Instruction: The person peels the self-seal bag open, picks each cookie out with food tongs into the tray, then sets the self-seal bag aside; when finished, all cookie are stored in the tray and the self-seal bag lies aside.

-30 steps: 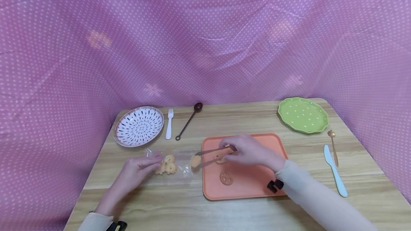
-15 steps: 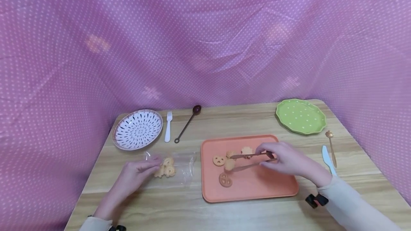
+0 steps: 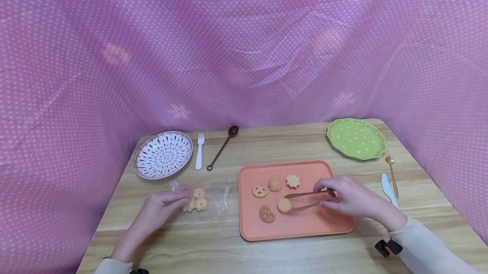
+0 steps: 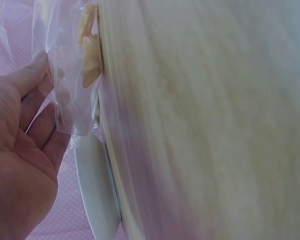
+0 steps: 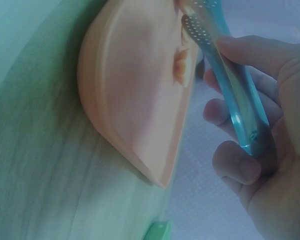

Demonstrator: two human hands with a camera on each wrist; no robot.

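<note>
My left hand [image 3: 162, 206] pinches the open side of a clear plastic bag [image 3: 219, 197] lying left of the tray. Several cookies [image 3: 200, 202] are inside it. In the left wrist view the thumb presses the film [image 4: 70, 117] against the fingers. Over the right part of the coral tray [image 3: 305, 228], my right hand [image 3: 348, 195] grips brown metal tongs [image 3: 305, 194], whose perforated ends show in the right wrist view. Their tips sit at either side of a round cookie [image 3: 284, 205]. Around it lie a pretzel-shaped cookie [image 3: 267, 214], a holed one [image 3: 259, 191], a swirl [image 3: 274, 185] and a flower-shaped one [image 3: 292, 181].
A patterned oval plate [image 3: 164, 155], a white fork [image 3: 199, 151] and a long dark spoon [image 3: 223, 149] stand at the back left. A green dotted plate [image 3: 356, 138] is at the back right. Below it are a gold spoon [image 3: 393, 176] and a pale blue knife [image 3: 389, 189].
My right hand has moved right, carrying the round cookie in the tongs from the bag's right side to the middle of the tray. The left hand stays at the bag.
</note>
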